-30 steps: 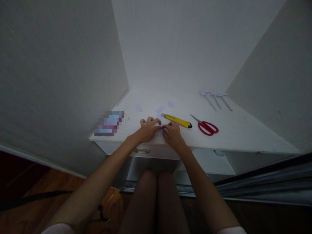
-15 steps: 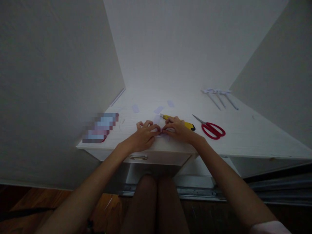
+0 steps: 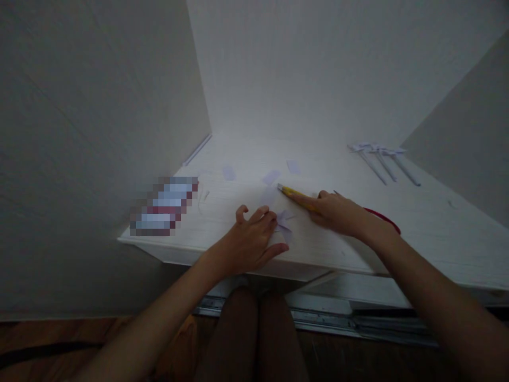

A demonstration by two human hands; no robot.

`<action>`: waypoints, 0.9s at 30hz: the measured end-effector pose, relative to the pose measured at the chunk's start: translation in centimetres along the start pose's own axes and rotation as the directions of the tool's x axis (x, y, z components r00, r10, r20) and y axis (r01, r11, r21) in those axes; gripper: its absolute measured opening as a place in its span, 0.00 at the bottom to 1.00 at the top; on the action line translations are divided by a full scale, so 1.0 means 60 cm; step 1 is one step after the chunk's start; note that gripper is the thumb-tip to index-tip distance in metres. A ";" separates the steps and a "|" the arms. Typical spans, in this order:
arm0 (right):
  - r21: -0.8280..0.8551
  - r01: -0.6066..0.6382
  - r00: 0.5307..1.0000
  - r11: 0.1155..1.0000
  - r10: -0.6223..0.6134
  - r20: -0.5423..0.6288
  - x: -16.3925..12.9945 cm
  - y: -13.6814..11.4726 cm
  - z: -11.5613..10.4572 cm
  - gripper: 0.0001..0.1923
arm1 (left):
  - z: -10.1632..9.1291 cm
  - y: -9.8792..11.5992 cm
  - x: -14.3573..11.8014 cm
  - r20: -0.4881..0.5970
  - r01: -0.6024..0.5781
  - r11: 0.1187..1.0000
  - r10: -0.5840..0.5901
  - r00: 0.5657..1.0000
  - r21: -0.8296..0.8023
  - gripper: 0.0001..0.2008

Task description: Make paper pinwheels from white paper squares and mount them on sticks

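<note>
My left hand (image 3: 252, 241) rests on the white table, its thumb stretched away from the other fingers. Its fingertips press the edge of a small folded white paper pinwheel (image 3: 283, 220) lying flat. My right hand (image 3: 338, 212) is closed on a yellow utility knife (image 3: 296, 196) with the tip pointing up and left. Under my right forearm lie scissors with red handles (image 3: 384, 216), mostly hidden. Small pale paper pieces (image 3: 272, 176) are scattered beyond my hands.
At the back right lie several paper pinwheels on sticks (image 3: 376, 149). A blurred-out phone-like object (image 3: 167, 207) is at the left edge. Thin white sticks (image 3: 198, 150) lie along the left wall. Walls enclose the table (image 3: 441, 233) at the back and sides.
My right hand has left the folded paper, moved right and taken hold of the utility knife. My left hand's pinch has loosened, and its fingers now press the paper. The view has shifted slightly.
</note>
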State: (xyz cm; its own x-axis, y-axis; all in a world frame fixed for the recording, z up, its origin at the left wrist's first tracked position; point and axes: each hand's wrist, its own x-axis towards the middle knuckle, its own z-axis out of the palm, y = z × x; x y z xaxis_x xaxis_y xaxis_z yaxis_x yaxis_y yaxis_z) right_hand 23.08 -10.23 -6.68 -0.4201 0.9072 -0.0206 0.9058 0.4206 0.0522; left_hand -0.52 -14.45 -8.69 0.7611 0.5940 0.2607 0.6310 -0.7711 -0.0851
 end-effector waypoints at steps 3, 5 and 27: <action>0.206 -0.016 1.000 0.978 0.012 0.021 0.004 -0.004 -0.002 0.22 | -0.002 0.005 -0.001 -0.004 0.008 1.000 -0.008 1.000 0.016 0.25; 0.503 -0.075 0.996 0.861 0.085 0.004 0.002 -0.008 -0.019 0.18 | -0.002 0.006 -0.002 -0.010 0.015 1.000 -0.015 1.000 0.019 0.25; 0.931 0.302 0.846 0.204 0.392 -0.360 0.001 -0.055 -0.032 0.09 | 0.028 0.050 0.015 -0.178 0.266 0.964 -0.267 0.947 -0.029 0.28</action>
State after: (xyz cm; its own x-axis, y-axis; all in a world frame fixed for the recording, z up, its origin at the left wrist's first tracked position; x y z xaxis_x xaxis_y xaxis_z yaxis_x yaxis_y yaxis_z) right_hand 19.99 -11.56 -4.91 -0.0203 0.9318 0.3623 0.1099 0.3623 -0.9256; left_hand 2.34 -15.86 -10.31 0.5259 0.7273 0.4409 0.8059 -0.5919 0.0151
